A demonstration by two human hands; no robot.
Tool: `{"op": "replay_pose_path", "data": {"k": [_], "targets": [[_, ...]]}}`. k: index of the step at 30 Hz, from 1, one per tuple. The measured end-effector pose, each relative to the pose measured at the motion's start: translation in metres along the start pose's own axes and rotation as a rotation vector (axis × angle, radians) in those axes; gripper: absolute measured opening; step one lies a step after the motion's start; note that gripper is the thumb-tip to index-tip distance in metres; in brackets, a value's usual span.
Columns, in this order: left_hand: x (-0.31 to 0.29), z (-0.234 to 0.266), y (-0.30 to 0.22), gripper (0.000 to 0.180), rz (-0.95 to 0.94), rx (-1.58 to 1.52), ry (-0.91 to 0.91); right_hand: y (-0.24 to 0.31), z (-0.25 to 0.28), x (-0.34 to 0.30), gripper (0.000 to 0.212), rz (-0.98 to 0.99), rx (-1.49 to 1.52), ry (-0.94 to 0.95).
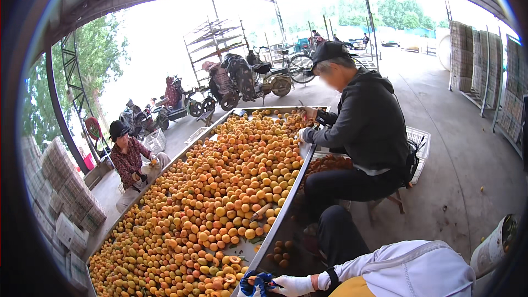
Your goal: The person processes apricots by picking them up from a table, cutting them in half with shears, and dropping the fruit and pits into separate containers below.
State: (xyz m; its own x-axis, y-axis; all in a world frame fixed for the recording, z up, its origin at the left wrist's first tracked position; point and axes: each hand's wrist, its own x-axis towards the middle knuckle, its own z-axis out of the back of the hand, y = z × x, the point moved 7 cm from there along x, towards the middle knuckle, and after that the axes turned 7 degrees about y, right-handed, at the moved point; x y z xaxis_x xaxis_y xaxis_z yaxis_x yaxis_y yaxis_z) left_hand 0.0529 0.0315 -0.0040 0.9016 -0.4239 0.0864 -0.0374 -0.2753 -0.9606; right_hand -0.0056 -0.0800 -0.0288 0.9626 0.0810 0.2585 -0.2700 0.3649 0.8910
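Note:
Along the lower edge, my left hand (252, 286), in a blue and white glove, is closed around an apricot (251, 280). My right hand (294, 286), in a white glove, is right beside it. Its fingers are closed on something small and thin against the fruit, too small to name. A dark band circles my right wrist below the white sleeve. Both hands are by the near corner of a metal-rimmed table (281, 214), which is heaped with apricots (220, 187). Several cut or split fruits lie close to my left hand. A brown wooden-looking piece (260, 212) rests on the pile.
A person in a dark jacket (363, 115) sits at the table's right side, gloved hands at the fruit. Another person (132, 159) sits at the left. Crates (71, 187) are stacked far left; a white bucket (493, 245) stands right. Scooters (236, 80) are parked behind.

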Motion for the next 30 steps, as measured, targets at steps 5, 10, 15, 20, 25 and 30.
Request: {"op": "replay_pose_path", "data": {"k": [5,10,15,20,25,30], "targets": [[-0.002,-0.007,-0.011,0.025,0.076,-0.086,0.088,-0.052,-0.027,0.001,0.031,-0.242,0.252,0.281],[0.003,-0.002,0.008,0.026,0.114,-0.174,0.151,-0.038,-0.021,0.0,0.027,-0.218,0.475,0.205],[-0.011,-0.013,-0.002,0.03,0.263,-0.209,-0.019,-0.048,-0.022,-0.005,0.048,-0.382,0.693,0.291],[-0.004,-0.024,-0.046,0.044,0.027,-0.017,0.052,-0.024,0.025,-0.007,0.03,-0.408,0.704,0.065],[-0.004,-0.021,-0.042,0.039,-0.299,0.209,0.136,-0.028,0.056,0.018,0.028,-0.091,0.402,-0.083],[-0.003,-0.055,-0.059,0.039,-0.696,0.916,0.127,-0.013,0.049,0.015,0.033,-0.297,0.671,0.112]]}}
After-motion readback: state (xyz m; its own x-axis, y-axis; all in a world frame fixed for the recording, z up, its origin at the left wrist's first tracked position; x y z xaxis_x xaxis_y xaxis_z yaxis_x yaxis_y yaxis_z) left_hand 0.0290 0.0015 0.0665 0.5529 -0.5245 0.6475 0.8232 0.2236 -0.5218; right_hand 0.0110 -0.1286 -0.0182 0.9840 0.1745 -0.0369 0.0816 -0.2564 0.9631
